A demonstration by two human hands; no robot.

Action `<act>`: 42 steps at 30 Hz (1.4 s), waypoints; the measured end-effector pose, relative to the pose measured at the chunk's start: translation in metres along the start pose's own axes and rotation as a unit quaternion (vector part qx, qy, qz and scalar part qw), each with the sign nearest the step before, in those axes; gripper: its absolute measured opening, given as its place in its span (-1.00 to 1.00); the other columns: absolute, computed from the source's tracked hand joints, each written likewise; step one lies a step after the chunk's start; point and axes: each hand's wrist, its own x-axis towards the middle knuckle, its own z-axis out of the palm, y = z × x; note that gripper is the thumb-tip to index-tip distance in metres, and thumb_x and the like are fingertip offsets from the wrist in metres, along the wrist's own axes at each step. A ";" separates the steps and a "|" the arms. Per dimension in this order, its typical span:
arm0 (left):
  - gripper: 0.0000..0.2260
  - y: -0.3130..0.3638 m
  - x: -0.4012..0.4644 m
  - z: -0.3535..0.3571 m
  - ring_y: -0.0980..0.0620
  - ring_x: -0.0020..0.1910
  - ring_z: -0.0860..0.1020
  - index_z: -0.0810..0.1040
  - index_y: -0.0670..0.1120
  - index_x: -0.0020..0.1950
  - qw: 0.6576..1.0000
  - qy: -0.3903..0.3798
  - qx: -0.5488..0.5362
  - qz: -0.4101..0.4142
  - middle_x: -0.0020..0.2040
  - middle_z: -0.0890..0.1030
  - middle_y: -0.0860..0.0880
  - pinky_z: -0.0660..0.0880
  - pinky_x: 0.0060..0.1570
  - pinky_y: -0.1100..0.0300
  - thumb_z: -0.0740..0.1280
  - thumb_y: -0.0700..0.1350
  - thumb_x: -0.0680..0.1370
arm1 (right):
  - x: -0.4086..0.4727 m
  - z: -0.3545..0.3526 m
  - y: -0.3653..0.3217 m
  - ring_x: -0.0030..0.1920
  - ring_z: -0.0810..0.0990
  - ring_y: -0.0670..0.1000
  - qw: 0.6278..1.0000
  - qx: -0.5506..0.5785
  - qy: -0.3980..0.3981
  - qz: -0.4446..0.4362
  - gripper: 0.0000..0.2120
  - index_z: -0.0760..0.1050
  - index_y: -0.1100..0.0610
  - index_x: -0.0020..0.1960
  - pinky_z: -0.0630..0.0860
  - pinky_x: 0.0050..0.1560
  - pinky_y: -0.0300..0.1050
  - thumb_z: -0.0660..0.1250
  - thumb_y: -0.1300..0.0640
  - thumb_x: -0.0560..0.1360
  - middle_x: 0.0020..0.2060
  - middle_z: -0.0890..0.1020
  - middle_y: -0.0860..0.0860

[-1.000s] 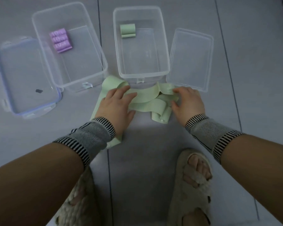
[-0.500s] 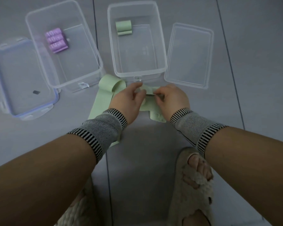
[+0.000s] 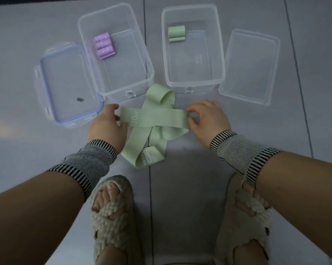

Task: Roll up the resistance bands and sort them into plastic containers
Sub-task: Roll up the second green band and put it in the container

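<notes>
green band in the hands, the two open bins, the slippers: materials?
Green resistance band: matte and limp, drapes and folds flat, printed "30"; looks like elastic fabric or latex, cannot tell which. Left container and right container: clear, rigid, slightly frosted plastic; the floor shows through the walls. Slippers: cream, fuzzy braided straps; looks like plush textile.
</notes>
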 end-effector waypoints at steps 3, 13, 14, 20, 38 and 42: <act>-0.55 -0.006 -0.008 0.005 -0.16 0.28 0.37 0.35 -0.03 0.38 0.996 0.018 0.068 0.058 0.34 0.38 -0.10 0.34 0.26 -0.04 0.32 -0.09 0.51 | -0.004 0.001 0.002 0.17 0.45 0.14 0.999 0.002 -0.015 0.038 -0.73 0.54 0.11 0.19 0.35 0.19 -0.07 0.28 0.13 0.51 0.14 0.56 0.09; -0.46 0.020 -0.014 0.039 -0.05 0.46 0.22 0.06 -0.06 0.53 0.969 -0.171 0.097 0.147 0.52 0.17 -0.05 0.19 0.38 0.09 0.16 -0.13 0.57 | 0.000 0.018 -0.005 -0.03 0.58 0.14 0.974 0.027 -0.140 0.174 -0.59 0.59 0.17 -0.02 0.37 -0.16 -0.16 0.30 -0.19 0.46 -0.14 0.62 0.09; -0.44 0.018 -0.015 0.039 -0.04 0.46 0.21 0.03 -0.05 0.54 0.968 -0.174 0.098 0.153 0.53 0.16 -0.05 0.18 0.38 0.10 0.17 -0.12 0.57 | 0.001 0.021 -0.009 -0.05 0.58 0.15 0.972 0.034 -0.154 0.173 -0.62 0.59 0.18 -0.04 0.36 -0.18 -0.17 0.32 -0.15 0.46 -0.16 0.62 0.10; -0.36 0.013 -0.018 0.041 -0.02 0.50 0.12 -0.09 0.01 0.55 0.960 -0.188 0.101 0.181 0.55 0.06 -0.05 0.09 0.44 0.14 0.19 -0.04 0.57 | 0.009 0.013 -0.020 -0.21 0.44 0.06 0.986 0.083 0.020 0.143 -0.89 0.38 0.07 -0.15 0.29 -0.19 -0.16 0.32 0.12 0.46 -0.22 0.53 0.04; -0.45 0.040 -0.023 0.045 -0.12 0.47 0.06 -0.07 0.15 0.52 0.947 -0.115 0.208 0.217 0.56 -0.06 0.01 0.18 0.36 -0.09 0.06 0.17 0.58 | 0.017 0.015 0.022 0.19 0.51 0.07 0.955 0.200 0.042 0.213 -0.60 0.37 0.12 0.37 0.38 0.22 -0.14 0.25 0.04 0.56 0.25 0.49 0.09; -0.43 0.052 -0.019 0.056 -0.07 0.51 -0.03 -0.04 0.12 0.53 0.946 -0.138 0.166 0.243 0.56 -0.08 0.05 0.14 0.39 -0.09 0.10 0.14 0.57 | 0.016 0.015 0.026 0.26 0.47 0.09 0.951 0.219 0.002 0.219 -0.41 0.29 0.11 0.43 0.35 0.30 -0.10 0.38 -0.01 0.47 0.29 0.47 0.11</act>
